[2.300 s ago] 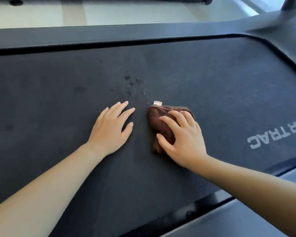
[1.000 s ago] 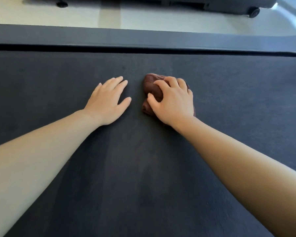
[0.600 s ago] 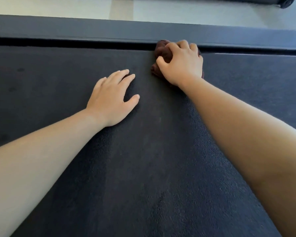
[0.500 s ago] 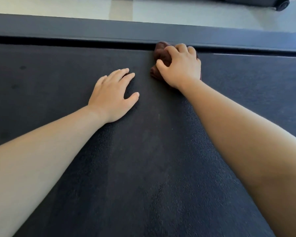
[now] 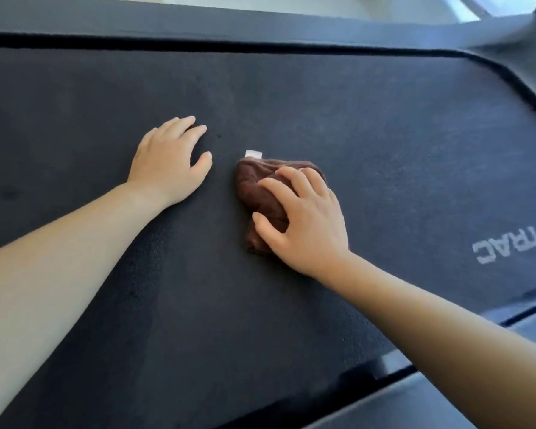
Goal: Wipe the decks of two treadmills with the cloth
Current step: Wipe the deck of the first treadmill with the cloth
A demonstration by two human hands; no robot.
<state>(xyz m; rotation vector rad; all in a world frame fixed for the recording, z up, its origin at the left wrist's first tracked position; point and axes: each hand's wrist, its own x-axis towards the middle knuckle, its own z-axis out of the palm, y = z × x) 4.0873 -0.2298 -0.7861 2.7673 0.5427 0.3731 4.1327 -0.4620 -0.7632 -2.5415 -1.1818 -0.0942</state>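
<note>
The brown cloth (image 5: 262, 193) lies bunched on the treadmill's dark deck (image 5: 384, 134), under the right hand (image 5: 304, 224). That hand's fingers curl over the top of the cloth and the thumb hooks its near edge, pressing it down onto the deck. A small white tag (image 5: 253, 154) sticks out of the cloth just past the fingertips. The part of the cloth below the palm is hidden, so its full spread cannot be told.

Just to the left of the right hand, and apart from the cloth, the left hand (image 5: 167, 164) rests palm-down on the deck. Its fingers are relaxed and it holds nothing; it looks like a brace.

Well to the right of the right hand, white lettering (image 5: 514, 243) reads "TRAC", the rest cut off at the frame edge. Beyond both hands runs the far rail (image 5: 198, 23), with a strip of pale floor (image 5: 291, 3) behind it.

I judge the wiping to be midway on this deck. A dark speck (image 5: 219, 136) just beyond the left hand and a faint smudge (image 5: 10, 193) far to its left look unwiped. Wiped and unwiped stretches otherwise look alike, and the deck runs out of frame on the left. No second treadmill shows, so whether this is the first or second deck cannot be told. The top right corner is blurred.
</note>
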